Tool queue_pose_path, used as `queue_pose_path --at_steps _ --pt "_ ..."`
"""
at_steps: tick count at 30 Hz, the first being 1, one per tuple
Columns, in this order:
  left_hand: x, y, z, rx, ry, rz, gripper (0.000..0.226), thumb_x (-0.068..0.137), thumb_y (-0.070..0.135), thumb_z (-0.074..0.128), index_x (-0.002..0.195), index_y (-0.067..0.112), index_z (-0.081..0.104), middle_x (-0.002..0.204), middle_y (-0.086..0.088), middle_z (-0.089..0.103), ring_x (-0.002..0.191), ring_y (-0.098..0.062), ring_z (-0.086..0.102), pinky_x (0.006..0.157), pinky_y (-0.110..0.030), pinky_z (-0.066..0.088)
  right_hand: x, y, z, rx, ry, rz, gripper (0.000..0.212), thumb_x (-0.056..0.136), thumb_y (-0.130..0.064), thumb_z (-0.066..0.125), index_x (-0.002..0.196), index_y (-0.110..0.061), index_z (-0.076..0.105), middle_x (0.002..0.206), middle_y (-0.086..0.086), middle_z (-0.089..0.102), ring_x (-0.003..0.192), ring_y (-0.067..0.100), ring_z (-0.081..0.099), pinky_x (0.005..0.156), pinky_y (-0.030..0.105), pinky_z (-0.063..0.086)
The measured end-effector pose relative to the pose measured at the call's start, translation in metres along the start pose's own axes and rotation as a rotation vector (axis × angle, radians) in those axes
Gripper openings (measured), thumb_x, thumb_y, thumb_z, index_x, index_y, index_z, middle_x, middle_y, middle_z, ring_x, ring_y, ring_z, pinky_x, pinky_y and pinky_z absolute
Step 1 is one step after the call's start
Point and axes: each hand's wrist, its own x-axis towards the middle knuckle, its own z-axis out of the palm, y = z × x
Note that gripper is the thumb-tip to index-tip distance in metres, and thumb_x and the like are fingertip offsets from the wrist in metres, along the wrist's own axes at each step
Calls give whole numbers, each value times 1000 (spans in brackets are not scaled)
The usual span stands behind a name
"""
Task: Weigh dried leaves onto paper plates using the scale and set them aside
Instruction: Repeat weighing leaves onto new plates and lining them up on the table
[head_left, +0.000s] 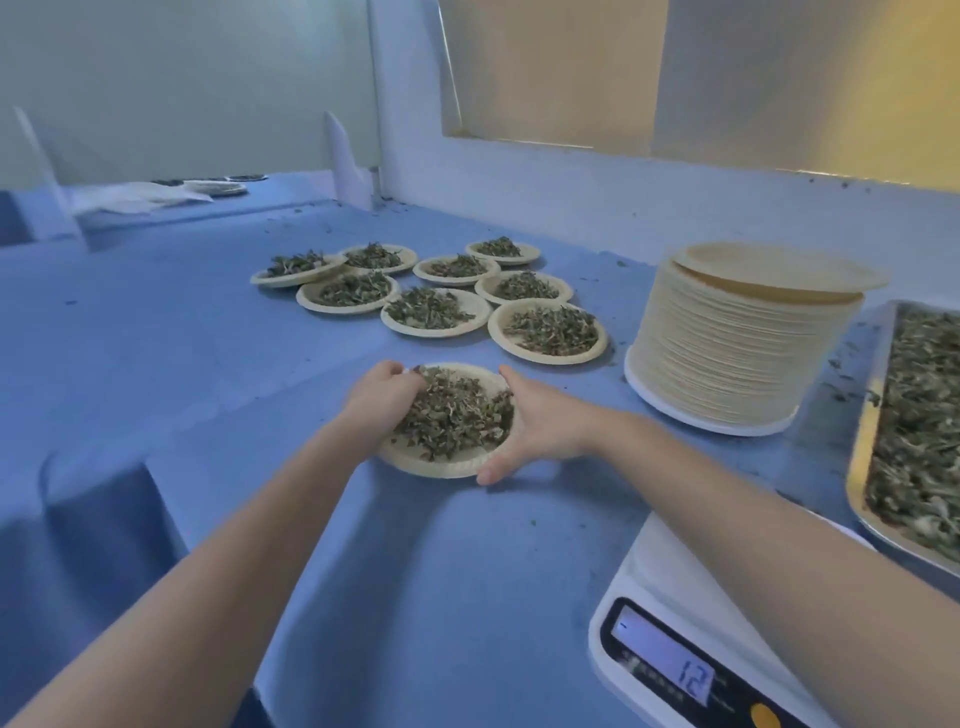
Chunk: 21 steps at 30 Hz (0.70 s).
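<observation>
Leaves (454, 413), dried and loose, heaped on a plate (441, 467) resting on the blue table (415, 571), just in front of eight filled plates (548, 330). Held from both sides: left hand (382, 397) curled over the near-left rim with fingertips in the heap, right hand (535, 426) spread flat along the right rim, thumb under the edge. Likely very light, flimsy and easily tipped (thin paper, loose load). Best gripped low at opposite rims and kept level. Scale (670, 654) at lower right, bare, read 12. Spare plate stack (727, 353) and leaf tray (914, 426) stood to the right.
</observation>
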Motion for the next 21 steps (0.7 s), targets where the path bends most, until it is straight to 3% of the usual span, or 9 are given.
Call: queue_pose_path --at_steps 1,3,5,7,10,13,17,21 --pt "6 -2 -1 -5 10 -7 40 92 25 53 129 12 48 127 -9 50 117 -26 48 96 -34 39 7 1 -1 22 26 15 128 59 -46 87 151 -14 3 156 5 20 142 22 21 113 32 22" --pt "21 -4 -2 -43 56 -26 10 90 23 55 97 15 54 107 -6 51 99 -23 53 90 -32 40 21 3 -4 51 104 38 125 63 -41 86 151 -12 2 155 6 24 140 22 24 103 26 26" --pt "35 -4 -1 -64 79 -33 17 89 21 57 76 21 45 97 -3 49 89 -21 51 86 -31 39 34 4 -6 32 191 77 120 68 -40 83 151 -10 2 150 10 32 136 25 32 102 29 31" --pt "47 -1 1 -65 83 -41 7 87 22 58 85 17 53 102 -4 54 103 -24 51 95 -34 42 46 7 -8 -1 268 126 106 75 -38 79 150 -7 11 140 14 44 128 28 43 99 33 37" --pt "65 4 11 -55 109 -74 44 86 27 55 124 6 50 131 -12 44 124 -30 42 105 -42 36 64 9 -9 -10 359 172 73 83 -29 72 139 -7 31 125 15 56 117 30 52 92 34 42" --pt "79 10 24 -15 185 -110 59 87 31 52 137 5 37 141 -13 32 133 -30 30 110 -40 28 81 7 -12 -19 433 216 51 90 -20 62 133 -7 39 122 16 59 115 32 54 90 34 43" --pt "84 17 39 53 279 -141 67 87 33 51 142 3 28 148 -16 24 140 -30 19 115 -42 17 97 3 -17 -46 471 259 40 93 -9 51 131 -5 40 127 19 55 118 35 52 86 33 42" --pt "78 20 43 72 317 -141 74 90 30 46 150 5 10 158 -15 -3 146 -28 -3 118 -41 3 96 1 -20 -59 427 254 44 92 -8 51 133 -3 38 128 20 54 119 34 51 85 33 42"
